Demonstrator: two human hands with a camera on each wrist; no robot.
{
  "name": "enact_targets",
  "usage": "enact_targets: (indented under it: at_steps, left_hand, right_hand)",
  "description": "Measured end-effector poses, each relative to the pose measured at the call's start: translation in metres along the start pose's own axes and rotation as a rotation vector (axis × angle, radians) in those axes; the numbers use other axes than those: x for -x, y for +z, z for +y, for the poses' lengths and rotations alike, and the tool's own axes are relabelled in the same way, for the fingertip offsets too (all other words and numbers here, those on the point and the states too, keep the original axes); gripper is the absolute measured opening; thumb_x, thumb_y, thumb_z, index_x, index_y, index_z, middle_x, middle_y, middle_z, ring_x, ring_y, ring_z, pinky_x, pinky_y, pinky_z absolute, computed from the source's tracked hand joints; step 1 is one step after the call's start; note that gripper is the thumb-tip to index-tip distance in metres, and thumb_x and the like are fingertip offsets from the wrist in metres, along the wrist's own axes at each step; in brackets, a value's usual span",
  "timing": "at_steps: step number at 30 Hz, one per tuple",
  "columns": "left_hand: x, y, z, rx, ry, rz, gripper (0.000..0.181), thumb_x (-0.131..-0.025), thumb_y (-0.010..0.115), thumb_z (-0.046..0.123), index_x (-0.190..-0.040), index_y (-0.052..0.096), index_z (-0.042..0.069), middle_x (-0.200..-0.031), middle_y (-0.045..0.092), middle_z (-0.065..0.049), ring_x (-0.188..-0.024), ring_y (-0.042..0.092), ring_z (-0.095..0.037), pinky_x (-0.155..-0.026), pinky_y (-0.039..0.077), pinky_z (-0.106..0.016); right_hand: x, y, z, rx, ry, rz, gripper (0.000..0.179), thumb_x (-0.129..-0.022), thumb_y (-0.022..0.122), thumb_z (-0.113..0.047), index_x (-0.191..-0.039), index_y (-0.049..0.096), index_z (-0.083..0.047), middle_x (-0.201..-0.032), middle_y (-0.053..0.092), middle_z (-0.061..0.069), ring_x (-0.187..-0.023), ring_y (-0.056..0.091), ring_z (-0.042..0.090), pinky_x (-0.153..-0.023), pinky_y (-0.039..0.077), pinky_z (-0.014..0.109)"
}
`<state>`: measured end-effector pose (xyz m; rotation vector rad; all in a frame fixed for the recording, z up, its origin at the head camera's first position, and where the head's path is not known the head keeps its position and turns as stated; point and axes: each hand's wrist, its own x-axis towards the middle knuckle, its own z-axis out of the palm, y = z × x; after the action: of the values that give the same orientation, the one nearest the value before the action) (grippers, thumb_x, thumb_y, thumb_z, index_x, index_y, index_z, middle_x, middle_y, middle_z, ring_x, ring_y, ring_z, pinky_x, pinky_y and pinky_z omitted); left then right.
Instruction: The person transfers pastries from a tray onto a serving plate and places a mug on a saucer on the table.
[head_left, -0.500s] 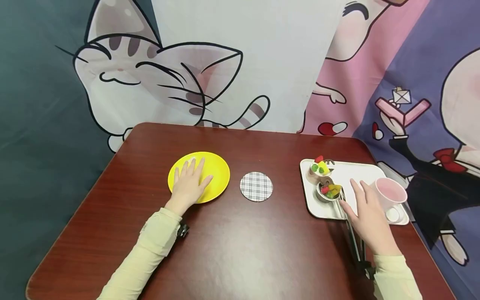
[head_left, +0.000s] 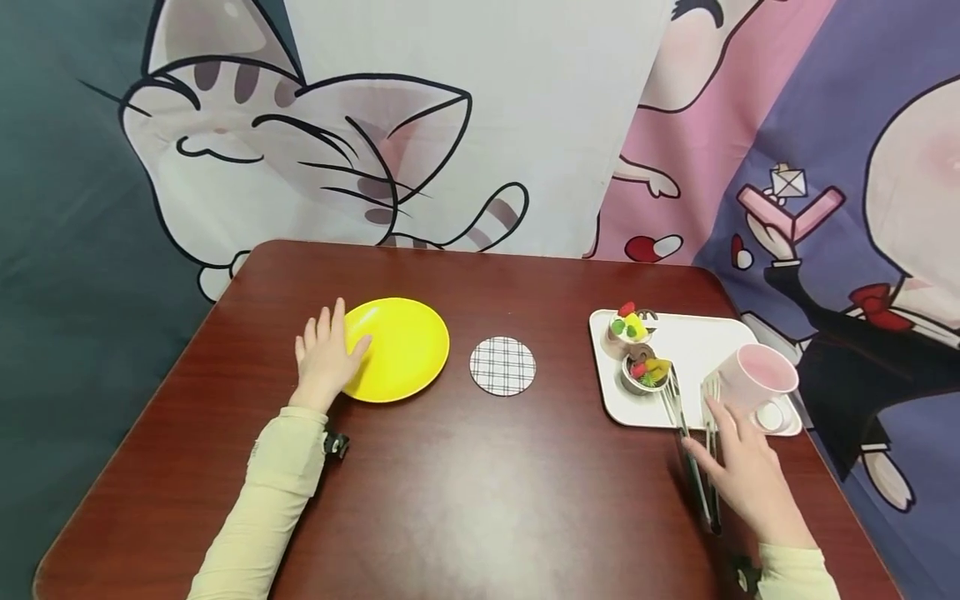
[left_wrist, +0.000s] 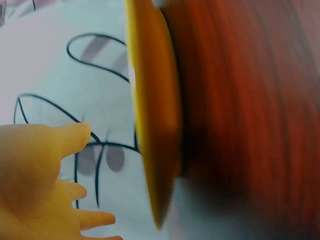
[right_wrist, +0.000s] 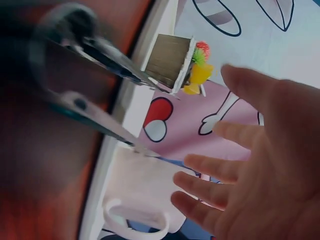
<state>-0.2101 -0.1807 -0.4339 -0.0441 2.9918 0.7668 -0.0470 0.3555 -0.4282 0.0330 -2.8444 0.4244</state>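
Observation:
My left hand (head_left: 325,360) is spread at the left edge of a yellow plate (head_left: 405,350), its thumb overlapping the rim in the head view. In the left wrist view the fingers stand apart from the plate's edge (left_wrist: 155,115). My right hand (head_left: 750,475) reaches over the near side of a white tray (head_left: 697,333) with fingers extended and nothing in them. Metal tongs (head_left: 693,467) lie across the tray's near edge, just left of that hand. Beside the fingertips is a pale pink mug (head_left: 753,379). The right wrist view shows the palm apart from the tongs (right_wrist: 110,120).
Two small cups of toy-like dessert, a rear one (head_left: 630,325) and a front one (head_left: 643,371), stand on the tray's left side. A checked round coaster (head_left: 502,367) lies between plate and tray on the brown table (head_left: 450,500). A printed cloth wall rises behind.
My left hand has moved left, from over the plate's middle to its left rim. My right hand has drawn back slightly toward me. The head view has shifted a little.

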Motion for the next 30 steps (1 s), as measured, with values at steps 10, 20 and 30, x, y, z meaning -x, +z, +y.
enact_targets:
  at_steps: [10,20,30]
  left_hand:
    - [-0.005,0.0,-0.03,0.069,-0.095,-0.059,0.082,-0.098,0.048,0.039,-0.156,-0.001,0.007,-0.155,0.013,-0.03,-0.139,0.007,-0.055,-0.108,0.007,-0.074]
    - [-0.009,-0.003,-0.033,0.02,-0.104,-0.122,0.069,-0.1,0.041,0.041,-0.148,0.025,-0.005,-0.144,0.031,-0.035,-0.125,0.027,-0.054,-0.094,0.024,-0.066]
    - [-0.015,-0.005,-0.034,0.019,-0.066,-0.125,0.054,-0.101,0.033,0.02,-0.146,0.028,-0.009,-0.132,0.039,-0.038,-0.113,0.044,-0.053,-0.101,0.039,-0.063]
  right_hand:
    - [0.029,0.017,0.002,0.046,0.078,-0.145,0.089,-0.083,0.074,-0.04,-0.148,0.029,-0.001,-0.126,0.043,0.036,-0.107,0.045,0.057,-0.077,0.041,0.071]
    - [0.027,0.019,0.002,0.02,0.142,-0.228,0.063,-0.09,0.067,-0.026,-0.139,0.039,0.001,-0.113,0.048,0.034,-0.101,0.051,0.051,-0.077,0.047,0.065]
    - [0.032,0.01,0.007,-0.008,0.207,-0.244,0.033,-0.089,0.055,-0.008,-0.117,0.048,0.006,-0.112,0.043,0.032,-0.081,0.06,0.049,-0.068,0.049,0.063]
